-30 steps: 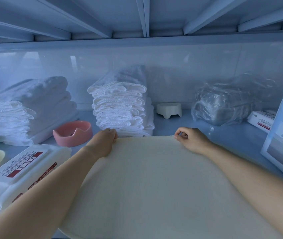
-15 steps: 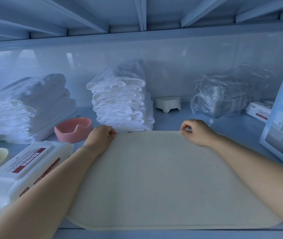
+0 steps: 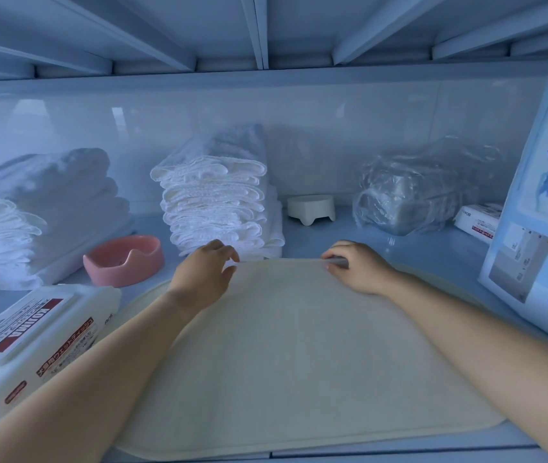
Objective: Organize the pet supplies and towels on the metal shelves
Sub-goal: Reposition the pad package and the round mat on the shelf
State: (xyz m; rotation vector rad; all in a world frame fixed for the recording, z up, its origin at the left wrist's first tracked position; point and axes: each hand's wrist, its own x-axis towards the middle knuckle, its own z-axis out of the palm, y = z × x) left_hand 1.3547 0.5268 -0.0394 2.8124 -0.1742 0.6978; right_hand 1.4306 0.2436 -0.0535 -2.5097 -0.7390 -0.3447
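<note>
I see my left fingers (image 3: 222, 254) loosely spread, resting on the far edge of the cream mat (image 3: 282, 362) without gripping it, while my right fingers (image 3: 334, 253) curl and pinch that same edge. The mat lies flat on the shelf (image 3: 426, 259), stretching back from both sets of fingers, and the folded towel stack (image 3: 212, 202) stands just beyond the left fingers.

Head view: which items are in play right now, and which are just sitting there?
In play: cream mat; right hand gripping its far edge; left hand at that edge.
Idle on the shelf: left towel stack, middle towel stack, pink bowl, white bowl, wipes pack, plastic-wrapped bundle, blue pack, small box.
</note>
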